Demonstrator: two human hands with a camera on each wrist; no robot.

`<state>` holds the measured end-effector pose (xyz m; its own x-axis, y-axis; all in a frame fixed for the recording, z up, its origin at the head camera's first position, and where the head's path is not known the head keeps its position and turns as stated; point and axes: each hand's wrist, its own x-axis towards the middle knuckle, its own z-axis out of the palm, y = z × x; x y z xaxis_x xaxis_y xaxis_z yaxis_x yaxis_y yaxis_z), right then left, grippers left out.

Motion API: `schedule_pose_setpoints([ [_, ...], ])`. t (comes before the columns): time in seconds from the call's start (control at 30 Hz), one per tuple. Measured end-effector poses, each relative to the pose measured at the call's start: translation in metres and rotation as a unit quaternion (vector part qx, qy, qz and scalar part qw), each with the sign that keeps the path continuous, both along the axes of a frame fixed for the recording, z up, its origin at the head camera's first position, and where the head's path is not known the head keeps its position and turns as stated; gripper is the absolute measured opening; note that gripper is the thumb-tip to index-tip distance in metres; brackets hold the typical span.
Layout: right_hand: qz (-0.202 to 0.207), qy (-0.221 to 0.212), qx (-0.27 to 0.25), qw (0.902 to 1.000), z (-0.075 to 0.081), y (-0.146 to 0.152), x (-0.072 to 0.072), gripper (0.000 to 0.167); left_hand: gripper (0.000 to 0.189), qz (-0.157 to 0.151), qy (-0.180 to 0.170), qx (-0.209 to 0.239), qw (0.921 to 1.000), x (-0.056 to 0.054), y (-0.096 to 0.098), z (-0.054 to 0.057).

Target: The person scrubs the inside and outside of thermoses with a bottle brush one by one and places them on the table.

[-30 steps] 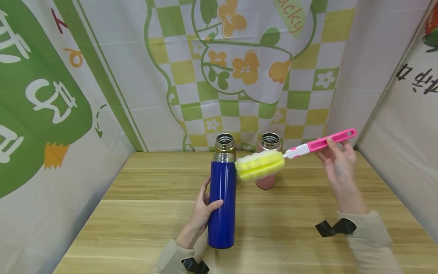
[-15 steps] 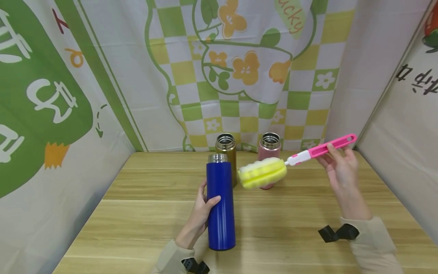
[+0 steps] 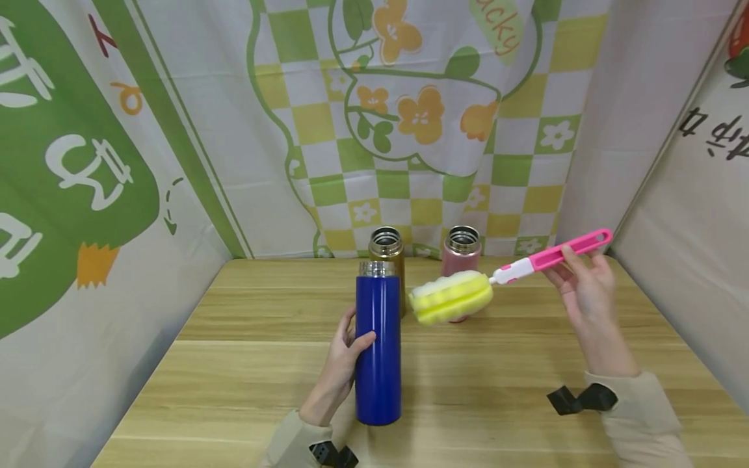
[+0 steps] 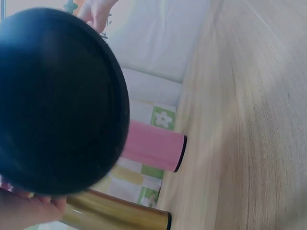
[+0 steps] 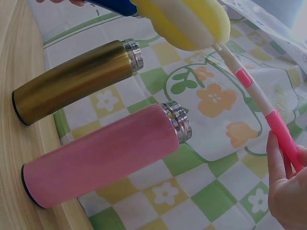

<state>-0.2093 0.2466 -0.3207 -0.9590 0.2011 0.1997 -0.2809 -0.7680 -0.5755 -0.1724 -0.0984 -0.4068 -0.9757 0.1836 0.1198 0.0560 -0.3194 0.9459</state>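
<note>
My left hand (image 3: 342, 364) grips a blue thermos flask (image 3: 378, 364) round its side. The flask has no lid and stands nearly upright, its steel mouth at the top. In the left wrist view its black base (image 4: 62, 100) faces the camera, raised off the table. My right hand (image 3: 591, 302) pinches the pink handle (image 3: 570, 250) of a sponge bottle brush. The brush's yellow and white sponge head (image 3: 452, 298) points left, a short way right of the blue flask and apart from it. In the head view the sponge covers part of the pink flask (image 3: 460, 261).
A gold thermos flask (image 5: 76, 79) and the pink one stand lidless on the wooden table (image 3: 246, 390) behind the blue flask. A patterned cloth (image 3: 328, 188) hangs at the table's back edge, with more cloth on both sides.
The brush has dropped slightly and shifted right, away from the blue flask, showing more of the pink flask. The blue flask's mouth has moved a little left and down.
</note>
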Motion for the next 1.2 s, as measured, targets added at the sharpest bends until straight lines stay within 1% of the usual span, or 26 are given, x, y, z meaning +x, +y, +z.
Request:
schedule_pose_setpoints([
  [0.07,-0.001,-0.003,0.001,1.0,0.001,0.001,0.001,0.02,0.07,0.004,0.001,0.0,1.0,0.001,-0.001,0.001],
  [0.17,0.0,-0.002,-0.002,1.0,0.002,0.001,0.001,0.021,0.07,0.0,0.007,0.019,0.9998,0.002,-0.001,0.002],
  [0.3,0.0,0.008,-0.001,1.0,0.005,0.001,0.0,0.022,0.068,-0.026,0.015,0.048,0.9984,0.002,-0.001,0.003],
  [0.43,-0.005,0.011,0.003,0.9999,0.009,-0.003,-0.001,0.021,0.066,-0.053,0.017,0.06,0.9966,0.003,0.0,0.003],
  [0.63,-0.006,0.007,-0.018,0.9998,0.013,-0.011,-0.004,0.021,0.064,-0.071,0.012,0.067,0.9952,0.005,0.001,0.005],
  [0.7,-0.008,0.0,-0.015,0.9999,0.013,-0.013,-0.005,0.023,0.065,-0.073,0.01,0.066,0.9951,0.005,0.001,0.005],
  [0.8,-0.009,-0.01,0.001,0.9999,0.011,-0.015,-0.006,0.026,0.065,-0.074,0.009,0.066,0.995,0.005,0.001,0.006],
  [0.93,-0.003,-0.013,0.027,0.9995,0.007,-0.015,-0.006,0.027,0.064,-0.075,0.011,0.073,0.9945,0.005,0.0,0.006],
  [1.2,0.035,-0.013,0.094,0.9949,-0.003,-0.016,-0.003,0.024,0.06,-0.077,0.032,0.098,0.9917,0.003,0.0,0.01],
])
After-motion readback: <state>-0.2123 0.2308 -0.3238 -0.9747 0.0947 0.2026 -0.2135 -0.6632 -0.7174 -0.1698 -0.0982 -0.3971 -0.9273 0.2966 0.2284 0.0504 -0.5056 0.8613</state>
